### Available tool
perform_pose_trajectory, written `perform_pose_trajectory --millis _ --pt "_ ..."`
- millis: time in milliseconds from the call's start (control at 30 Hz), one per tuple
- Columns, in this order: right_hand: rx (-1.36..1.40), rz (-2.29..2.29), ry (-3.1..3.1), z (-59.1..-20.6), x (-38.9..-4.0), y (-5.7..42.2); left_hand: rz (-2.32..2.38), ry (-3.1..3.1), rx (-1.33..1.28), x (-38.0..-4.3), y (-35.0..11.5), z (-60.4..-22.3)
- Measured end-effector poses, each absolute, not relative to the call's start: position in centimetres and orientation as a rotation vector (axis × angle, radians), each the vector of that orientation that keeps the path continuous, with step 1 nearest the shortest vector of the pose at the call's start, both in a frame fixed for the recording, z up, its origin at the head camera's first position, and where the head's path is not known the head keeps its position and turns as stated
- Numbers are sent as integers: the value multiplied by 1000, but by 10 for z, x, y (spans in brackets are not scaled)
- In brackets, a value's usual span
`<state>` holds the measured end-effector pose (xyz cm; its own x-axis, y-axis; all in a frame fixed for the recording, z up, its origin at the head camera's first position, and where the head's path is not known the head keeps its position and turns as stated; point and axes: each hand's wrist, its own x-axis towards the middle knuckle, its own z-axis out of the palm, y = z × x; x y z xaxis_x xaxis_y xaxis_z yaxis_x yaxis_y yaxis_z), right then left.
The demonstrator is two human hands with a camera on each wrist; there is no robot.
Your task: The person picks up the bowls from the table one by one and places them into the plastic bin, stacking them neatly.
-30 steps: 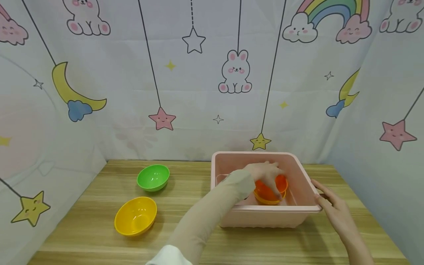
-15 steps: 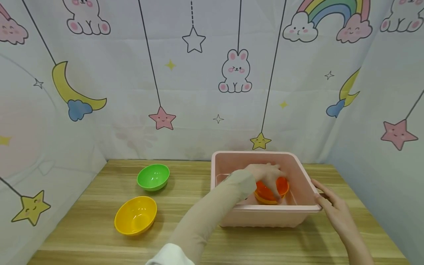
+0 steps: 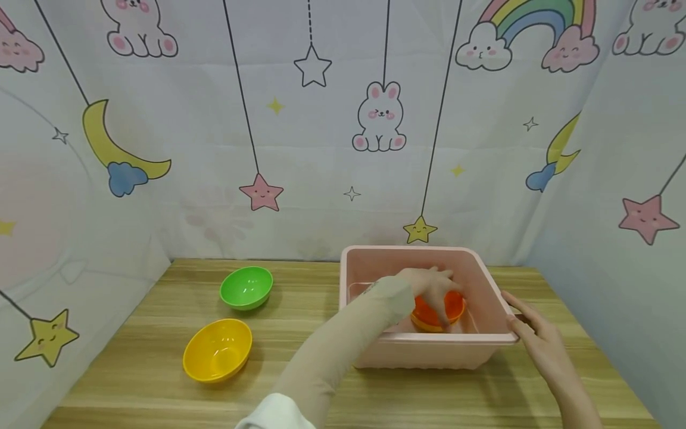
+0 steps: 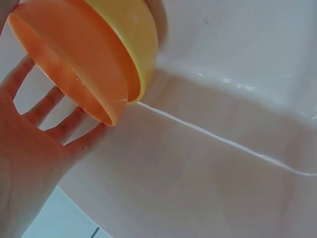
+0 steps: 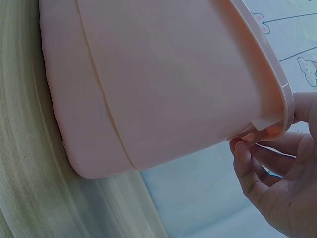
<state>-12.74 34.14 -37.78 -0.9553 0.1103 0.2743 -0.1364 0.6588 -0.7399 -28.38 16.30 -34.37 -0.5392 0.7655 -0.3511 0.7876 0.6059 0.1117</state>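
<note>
Inside the pink plastic bin [image 3: 429, 351], an orange bowl [image 4: 74, 64] sits nested in a yellow bowl [image 4: 141, 39]. My left hand [image 3: 429, 286] reaches in over them. Its fingers are spread and fairly straight, their tips at the orange bowl's rim in the left wrist view; part of the thumb is out of sight. At the bin's right side, my right hand [image 5: 282, 173] holds the rim, with thumb and fingers curled at the edge.
To the left on the wooden table [image 3: 300, 393] stand a green bowl [image 3: 246, 289] and a larger yellow bowl [image 3: 217, 351]. A patterned cloth [image 3: 321, 149] hangs behind and at both sides.
In the bin, the orange bowl has settled lower and more level in the yellow bowl, and my left hand has shifted slightly. My right hand stays at the bin's rim.
</note>
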Motion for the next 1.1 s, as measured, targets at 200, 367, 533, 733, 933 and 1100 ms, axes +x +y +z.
perform_pose_trajectory --millis 200,367,533,733,933,1100 --pt "14 1188 -2587 -377 -127 340 -102 2478 1267 -285 165 -347" --pt "10 1191 -2581 -378 -127 340 -109 2484 1291 -285 165 -348" --pt "22 1191 -2571 -379 -127 340 -101 2472 1271 -286 165 -348" --pt "27 1188 -2577 -378 -128 341 -59 2446 1246 -287 164 -347" --pt "28 1187 -2578 -378 -128 340 -16 2396 1209 -288 163 -348" --pt "19 1189 -2586 -378 -127 340 3 2373 1220 -288 162 -347"
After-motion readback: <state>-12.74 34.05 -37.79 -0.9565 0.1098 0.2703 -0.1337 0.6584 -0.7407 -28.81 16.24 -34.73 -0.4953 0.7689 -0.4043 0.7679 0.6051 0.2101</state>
